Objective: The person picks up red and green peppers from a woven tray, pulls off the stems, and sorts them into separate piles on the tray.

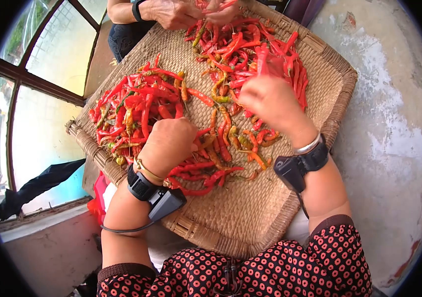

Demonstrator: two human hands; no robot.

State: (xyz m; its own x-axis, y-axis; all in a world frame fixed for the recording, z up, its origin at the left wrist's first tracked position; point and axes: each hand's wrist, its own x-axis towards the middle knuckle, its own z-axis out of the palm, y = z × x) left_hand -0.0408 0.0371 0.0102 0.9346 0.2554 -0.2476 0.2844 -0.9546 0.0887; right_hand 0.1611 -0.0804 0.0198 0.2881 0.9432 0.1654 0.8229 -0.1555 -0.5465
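A woven tray [221,218] bears heaps of red chili peppers. My left hand [169,141] is closed at the lower edge of the left heap [144,99], its fingers turned away; what they hold, if anything, is hidden. My right hand [272,106] is raised over the right side of the tray, blurred, with red peppers [263,59] showing just beyond its fingers; its grip cannot be made out. Orange and greenish peppers [225,133] lie between my hands. Behind them is the right heap [240,42].
Another person's hands [176,12] are at the tray's far edge, near red peppers. A framed window [47,114] and a black folded umbrella [43,185] are at the left. A worn, pale wall or floor surface [379,123] lies at the right.
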